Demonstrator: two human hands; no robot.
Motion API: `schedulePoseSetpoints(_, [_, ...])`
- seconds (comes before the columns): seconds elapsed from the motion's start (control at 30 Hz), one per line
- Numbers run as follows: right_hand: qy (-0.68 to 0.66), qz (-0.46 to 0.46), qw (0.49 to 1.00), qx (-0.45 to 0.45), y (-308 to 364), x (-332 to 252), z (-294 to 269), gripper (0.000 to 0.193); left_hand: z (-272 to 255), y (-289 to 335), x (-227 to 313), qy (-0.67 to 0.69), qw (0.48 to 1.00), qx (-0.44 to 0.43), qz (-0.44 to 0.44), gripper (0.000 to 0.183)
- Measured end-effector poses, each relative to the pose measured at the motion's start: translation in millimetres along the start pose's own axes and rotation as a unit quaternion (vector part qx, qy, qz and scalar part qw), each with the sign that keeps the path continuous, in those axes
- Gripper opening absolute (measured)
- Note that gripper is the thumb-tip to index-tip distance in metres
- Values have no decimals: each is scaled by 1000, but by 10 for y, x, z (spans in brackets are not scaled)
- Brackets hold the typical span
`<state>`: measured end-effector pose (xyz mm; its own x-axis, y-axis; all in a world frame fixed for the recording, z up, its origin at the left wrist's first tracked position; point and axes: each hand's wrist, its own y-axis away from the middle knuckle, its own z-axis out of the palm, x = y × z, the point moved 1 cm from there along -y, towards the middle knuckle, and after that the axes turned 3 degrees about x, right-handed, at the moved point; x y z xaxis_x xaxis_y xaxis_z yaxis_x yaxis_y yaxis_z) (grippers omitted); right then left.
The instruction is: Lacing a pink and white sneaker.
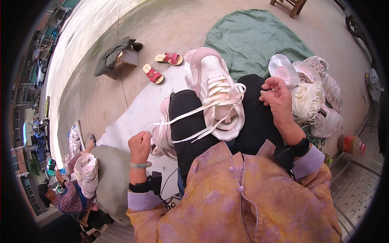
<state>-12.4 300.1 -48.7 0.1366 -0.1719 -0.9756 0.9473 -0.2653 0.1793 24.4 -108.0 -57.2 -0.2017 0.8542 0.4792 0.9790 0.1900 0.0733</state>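
pink sneaker [212, 87] on lap, left hand [139, 146] and right hand [277, 97] both gripping white lace [182, 115] ends

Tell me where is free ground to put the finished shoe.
Free: the white sheet between the left hand and the red sandals; also the green cloth ahead. Crowded: the shoe pile beside the right hand.
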Motion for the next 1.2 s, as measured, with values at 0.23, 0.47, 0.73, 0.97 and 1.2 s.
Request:
schedulePoseSetpoints(0.23, [152,-18,954,-258,422,-160,272,7,229,146,580,403,869,-217,-189,16])
schedulePoseSetpoints(0.47, [192,132,907,-350,418,5,677,23,438,148,1147,456,851,-251,-64,16])
schedulePoseSetpoints(0.73, [140,184,937,-262,404,-33,828,23,631,20,1496,590,787,-160,-81,14])
schedulePoseSetpoints(0.97, [123,177,947,-236,421,6,864,22,729,54,1482,519,848,-102,-34,13])
schedulePoseSetpoints(1.2, [110,148,957,-226,430,62,893,19,835,51,1458,524,848,-74,-32,11])
